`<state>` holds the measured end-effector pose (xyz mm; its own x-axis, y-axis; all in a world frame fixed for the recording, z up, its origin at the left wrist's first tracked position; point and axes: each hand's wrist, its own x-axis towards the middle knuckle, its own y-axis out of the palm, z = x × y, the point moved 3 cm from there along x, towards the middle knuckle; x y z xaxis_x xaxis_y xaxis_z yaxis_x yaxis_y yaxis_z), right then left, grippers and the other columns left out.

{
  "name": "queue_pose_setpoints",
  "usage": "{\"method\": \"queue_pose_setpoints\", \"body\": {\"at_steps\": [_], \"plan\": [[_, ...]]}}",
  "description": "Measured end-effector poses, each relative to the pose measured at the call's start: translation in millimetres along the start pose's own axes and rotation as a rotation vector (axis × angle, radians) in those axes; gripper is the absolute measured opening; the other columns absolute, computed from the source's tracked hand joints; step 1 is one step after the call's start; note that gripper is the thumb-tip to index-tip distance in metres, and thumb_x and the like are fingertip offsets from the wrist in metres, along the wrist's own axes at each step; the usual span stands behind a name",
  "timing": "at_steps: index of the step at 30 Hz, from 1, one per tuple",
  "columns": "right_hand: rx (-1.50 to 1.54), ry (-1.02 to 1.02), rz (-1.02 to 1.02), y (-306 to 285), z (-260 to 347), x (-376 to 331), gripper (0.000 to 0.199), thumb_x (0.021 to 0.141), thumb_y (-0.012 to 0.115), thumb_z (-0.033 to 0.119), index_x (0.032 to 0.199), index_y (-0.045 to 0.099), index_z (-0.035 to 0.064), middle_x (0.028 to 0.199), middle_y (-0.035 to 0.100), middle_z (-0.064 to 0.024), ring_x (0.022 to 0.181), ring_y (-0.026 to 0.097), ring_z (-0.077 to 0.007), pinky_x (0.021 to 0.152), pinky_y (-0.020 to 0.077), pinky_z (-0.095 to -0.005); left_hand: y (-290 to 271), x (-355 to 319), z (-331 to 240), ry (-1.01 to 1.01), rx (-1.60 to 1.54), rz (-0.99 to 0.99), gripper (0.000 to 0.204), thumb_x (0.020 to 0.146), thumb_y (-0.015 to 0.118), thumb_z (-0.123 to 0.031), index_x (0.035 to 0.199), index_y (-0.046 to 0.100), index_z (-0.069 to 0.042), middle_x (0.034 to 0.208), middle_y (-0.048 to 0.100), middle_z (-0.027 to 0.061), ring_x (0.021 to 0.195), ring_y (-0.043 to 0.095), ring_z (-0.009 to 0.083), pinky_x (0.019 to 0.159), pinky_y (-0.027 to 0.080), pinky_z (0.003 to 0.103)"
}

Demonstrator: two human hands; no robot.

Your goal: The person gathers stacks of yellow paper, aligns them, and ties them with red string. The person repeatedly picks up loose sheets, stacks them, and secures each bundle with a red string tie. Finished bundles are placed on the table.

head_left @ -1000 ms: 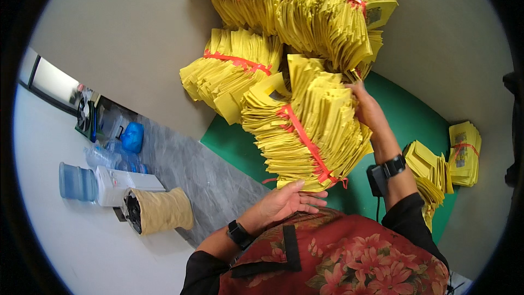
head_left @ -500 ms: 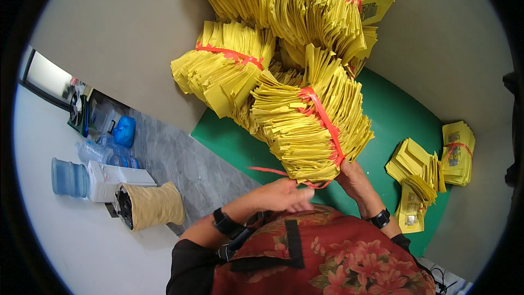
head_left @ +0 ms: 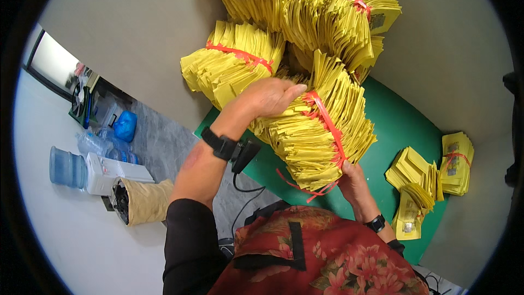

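A thick bundle of yellow paper packets (head_left: 305,147), bound with a red plastic strap (head_left: 327,123), stands tilted in front of me on a green tabletop (head_left: 401,114). My right hand (head_left: 353,183) grips its near right end, thumb against the packets by the strap's lower end. Loose red strap tails trail below this end. Over the bundle's far left side is my left hand (head_left: 267,97), thumb stretched toward the strap; its other fingers are mostly hidden, so I cannot tell whether they touch or hold anything.
More strapped yellow bundles (head_left: 327,19) are piled behind, one (head_left: 234,57) at the left. Smaller packet stacks (head_left: 412,169) lie at the right, beside a strapped one (head_left: 457,164). Grey panels (head_left: 458,60) border the table. On the floor at left are a water dispenser (head_left: 117,175) and a brown bag (head_left: 144,201).
My left hand has left the bundle's near end and moved up and away to its far left side. The loose strap tail has shifted. My right hand stays on the near right end.
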<state>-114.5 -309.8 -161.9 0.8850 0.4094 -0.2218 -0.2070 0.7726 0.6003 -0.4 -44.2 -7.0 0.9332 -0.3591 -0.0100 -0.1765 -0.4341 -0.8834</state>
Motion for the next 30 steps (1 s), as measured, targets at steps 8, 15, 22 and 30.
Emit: {"method": "queue_pose_setpoints", "body": {"at_steps": [8,15,22,30], "plan": [[-0.003,-0.007,-0.004,12.3,15.2,9.3,0.073,0.096,0.067,0.042,0.150,0.037,0.0027,0.142,0.055,-0.0101,0.127,0.057,-0.0230,0.106,0.0480,-0.0399,10.9,-22.9,35.2,-0.133,-0.369,-0.118,0.055,0.103,0.046,-0.054,0.106,0.072,-0.005,0.096,0.070,0.0230,0.092,0.067,0.0409,0.082,0.052,0.045],[-0.031,0.010,0.042,40.8,32.4,35.1,0.065,0.101,0.062,0.036,0.150,0.036,0.0018,0.142,0.054,-0.0113,0.127,0.057,-0.0212,0.105,0.0484,-0.0384,-1.2,-22.4,34.9,-0.190,-0.030,-0.497,0.037,0.101,0.055,-0.039,0.095,0.074,-0.009,0.084,0.069,0.0217,0.081,0.066,0.0444,0.073,0.053,0.051],[-0.032,0.009,0.059,39.7,31.4,48.2,0.068,0.100,0.064,0.037,0.150,0.035,0.0011,0.144,0.053,-0.0123,0.130,0.054,-0.0226,0.107,0.0463,-0.0392,-40.3,-8.4,46.6,-0.161,0.247,-0.545,0.023,0.088,0.069,-0.027,0.101,0.076,-0.010,0.090,0.072,0.0174,0.086,0.068,0.0375,0.077,0.055,0.047],[-0.061,0.027,0.043,36.8,31.2,44.3,0.071,0.099,0.064,0.041,0.150,0.036,0.0011,0.144,0.054,-0.0120,0.127,0.057,-0.0234,0.106,0.0478,-0.0394,-47.5,44.7,51.3,-0.190,0.577,-0.102,0.046,0.081,0.080,-0.039,0.123,0.070,-0.021,0.130,0.057,0.0093,0.130,0.046,0.0287,0.101,0.042,0.052]]}}
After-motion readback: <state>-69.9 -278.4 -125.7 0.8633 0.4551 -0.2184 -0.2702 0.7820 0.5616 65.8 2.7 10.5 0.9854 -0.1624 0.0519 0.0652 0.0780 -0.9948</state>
